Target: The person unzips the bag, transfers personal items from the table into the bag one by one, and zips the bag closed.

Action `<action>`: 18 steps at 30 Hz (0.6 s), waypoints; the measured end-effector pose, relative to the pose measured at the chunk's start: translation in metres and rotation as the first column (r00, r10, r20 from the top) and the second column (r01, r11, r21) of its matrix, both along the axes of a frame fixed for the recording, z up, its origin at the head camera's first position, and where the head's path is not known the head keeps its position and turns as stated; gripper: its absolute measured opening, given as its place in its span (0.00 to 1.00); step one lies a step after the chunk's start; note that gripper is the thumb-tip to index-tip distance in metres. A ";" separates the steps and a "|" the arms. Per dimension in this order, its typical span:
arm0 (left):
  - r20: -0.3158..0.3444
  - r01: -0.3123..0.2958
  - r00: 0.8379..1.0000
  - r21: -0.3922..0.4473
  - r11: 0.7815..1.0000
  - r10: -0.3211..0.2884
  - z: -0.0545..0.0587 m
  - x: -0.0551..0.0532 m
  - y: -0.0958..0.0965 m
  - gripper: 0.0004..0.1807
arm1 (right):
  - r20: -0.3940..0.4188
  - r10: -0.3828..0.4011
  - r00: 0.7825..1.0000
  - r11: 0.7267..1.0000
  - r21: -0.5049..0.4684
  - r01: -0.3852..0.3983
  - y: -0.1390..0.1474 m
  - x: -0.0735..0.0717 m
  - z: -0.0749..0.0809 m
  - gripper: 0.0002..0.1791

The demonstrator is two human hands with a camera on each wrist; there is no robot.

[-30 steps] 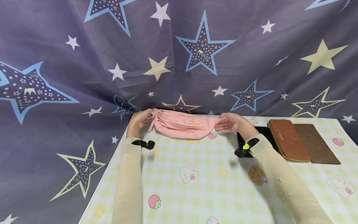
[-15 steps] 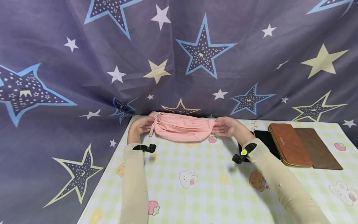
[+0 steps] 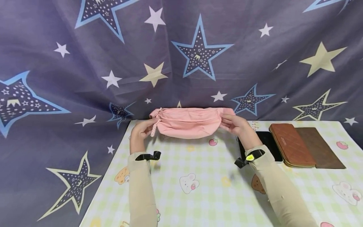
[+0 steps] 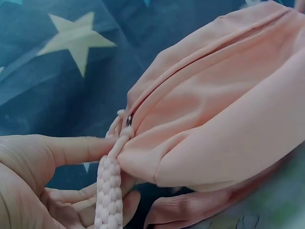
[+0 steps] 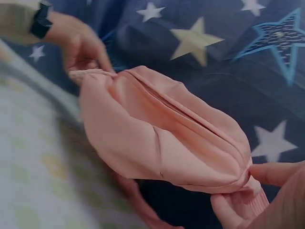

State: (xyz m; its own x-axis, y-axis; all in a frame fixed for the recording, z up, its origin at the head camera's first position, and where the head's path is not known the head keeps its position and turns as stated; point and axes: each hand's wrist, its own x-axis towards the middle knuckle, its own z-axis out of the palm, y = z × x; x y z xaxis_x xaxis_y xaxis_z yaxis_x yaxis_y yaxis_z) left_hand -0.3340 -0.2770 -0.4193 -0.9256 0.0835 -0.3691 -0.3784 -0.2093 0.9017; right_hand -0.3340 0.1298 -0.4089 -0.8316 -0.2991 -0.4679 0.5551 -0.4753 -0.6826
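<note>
A pink fanny pack (image 3: 188, 123) with zippers along its length is held up at both ends near the back of the table. My left hand (image 3: 141, 130) pinches its left end, where a braided zipper pull (image 4: 109, 191) hangs across the fingers. At the right end, my right hand (image 3: 236, 124) grips the bag with the thumb on one side and fingers on the other, as the right wrist view shows. Below the bag hangs part of its pink strap (image 4: 190, 207). The bag's underside is hidden.
Right of my right hand lie a black phone-like slab (image 3: 267, 145), a brown zip wallet (image 3: 292, 145) and a flat dark brown piece (image 3: 320, 148). A star-patterned curtain (image 3: 181, 91) hangs behind the table (image 3: 204, 176), which has a checked cover.
Both hands have raised the fanny pack off the table and tilted it, so more of its zippered front shows. The wallet and the black slab have stayed put.
</note>
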 end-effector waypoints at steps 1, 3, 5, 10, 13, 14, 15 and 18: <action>-0.012 0.020 1.000 0.045 0.999 -0.020 0.000 0.001 0.001 0.16 | -0.016 -0.010 1.000 1.000 -0.023 0.010 0.004 0.002 0.000 0.20; -0.043 0.064 0.997 0.102 0.993 -0.060 -0.001 0.003 0.003 0.17 | -0.062 -0.013 0.998 0.999 -0.053 0.010 0.011 0.006 -0.002 0.20; -0.071 0.090 0.994 0.129 0.988 -0.081 -0.002 0.005 0.006 0.18 | -0.113 0.005 0.994 0.999 -0.049 -0.010 0.018 0.009 -0.004 0.20; -0.109 0.090 0.991 0.121 0.989 -0.077 -0.005 0.003 0.014 0.11 | -0.235 0.068 0.970 0.997 0.056 -0.056 0.036 0.012 -0.006 0.19; -0.117 0.082 0.991 0.083 0.993 -0.072 -0.006 -0.003 0.020 0.21 | -0.284 0.055 0.957 0.992 0.128 -0.018 0.043 0.013 -0.001 0.18; -0.116 0.080 0.991 0.070 0.994 -0.071 -0.006 -0.004 0.021 0.26 | -0.297 0.047 0.954 0.988 0.156 0.000 0.044 0.013 0.001 0.17; -0.115 0.080 0.991 0.062 0.995 -0.073 -0.006 -0.005 0.023 0.29 | -0.304 0.040 0.952 0.982 0.187 0.019 0.045 0.014 0.003 0.16; -0.109 0.091 0.990 0.031 0.995 -0.087 -0.005 -0.009 0.029 0.32 | -0.310 0.025 0.950 0.965 0.256 0.059 0.051 0.016 0.008 0.15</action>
State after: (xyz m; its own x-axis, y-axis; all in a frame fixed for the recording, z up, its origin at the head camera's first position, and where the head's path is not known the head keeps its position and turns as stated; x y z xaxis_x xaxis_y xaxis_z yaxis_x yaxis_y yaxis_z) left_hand -0.3427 -0.2475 -0.4243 -0.9481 0.1788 -0.2630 -0.2982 -0.2120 0.9307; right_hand -0.3184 0.1805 -0.4012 -0.9509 -0.1869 -0.2467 0.2908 -0.2666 -0.9189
